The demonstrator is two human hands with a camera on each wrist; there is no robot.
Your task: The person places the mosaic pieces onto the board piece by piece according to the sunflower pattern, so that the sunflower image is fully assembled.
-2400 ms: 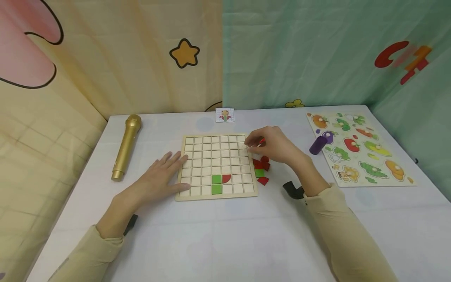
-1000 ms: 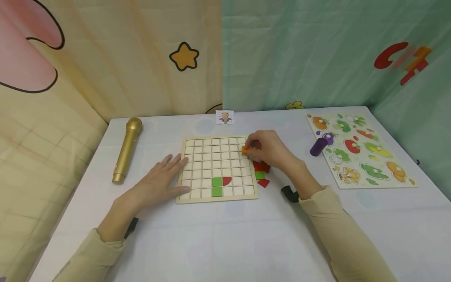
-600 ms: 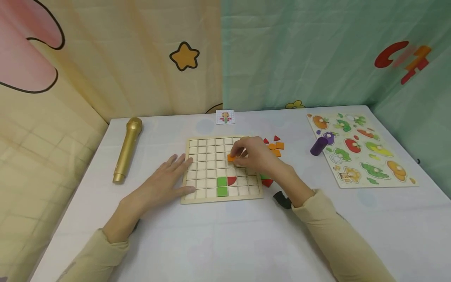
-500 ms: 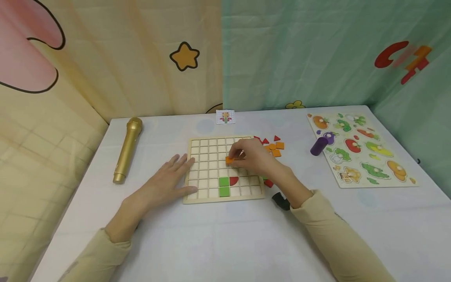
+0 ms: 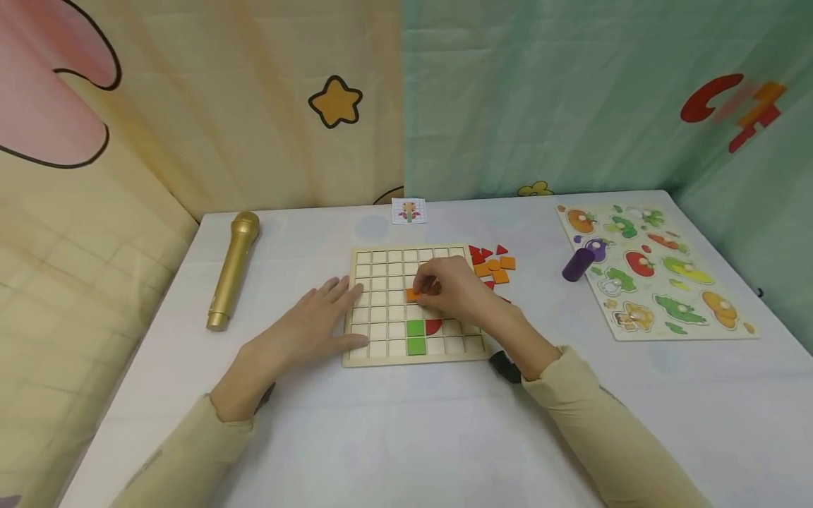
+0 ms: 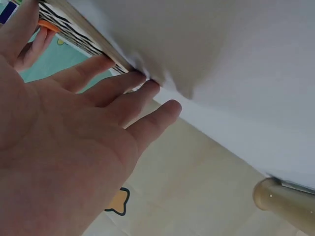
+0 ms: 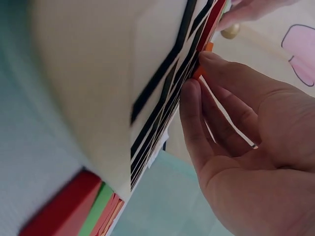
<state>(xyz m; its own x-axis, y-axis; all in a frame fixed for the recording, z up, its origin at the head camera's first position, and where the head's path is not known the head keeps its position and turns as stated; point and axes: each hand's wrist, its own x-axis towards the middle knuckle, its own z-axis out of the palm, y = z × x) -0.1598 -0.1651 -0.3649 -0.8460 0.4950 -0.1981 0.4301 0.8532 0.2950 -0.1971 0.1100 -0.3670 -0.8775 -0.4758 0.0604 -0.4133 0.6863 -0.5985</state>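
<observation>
A wooden grid board [image 5: 413, 363] lies on the white table. Two green square tiles [image 5: 416, 346] and a red quarter-round tile [image 5: 434, 326] sit in its near cells. At the board's left edge my left hand [image 5: 311, 328] rests with fingers extended; in the left wrist view, these fingertips [image 6: 170, 108] are at and beside the edge. Over the middle of the grid, my right hand [image 5: 454, 286] pinches an orange tile [image 5: 413, 295] between thumb and finger. The right wrist view shows the orange tile [image 7: 199, 73] against the board, partly hidden by the fingertips.
Loose orange tiles [image 5: 500, 276] and red tiles [image 5: 502, 249] lie right of the board. A patterned card [image 5: 408, 211] is behind it. A gold microphone [image 5: 233, 271] lies left; a purple cylinder [image 5: 578, 264] touches a vegetable puzzle board [image 5: 657, 282] at right.
My right hand has carried an orange tile from the board's right edge to its middle. The board has slid right, and my left hand has moved right with it.
</observation>
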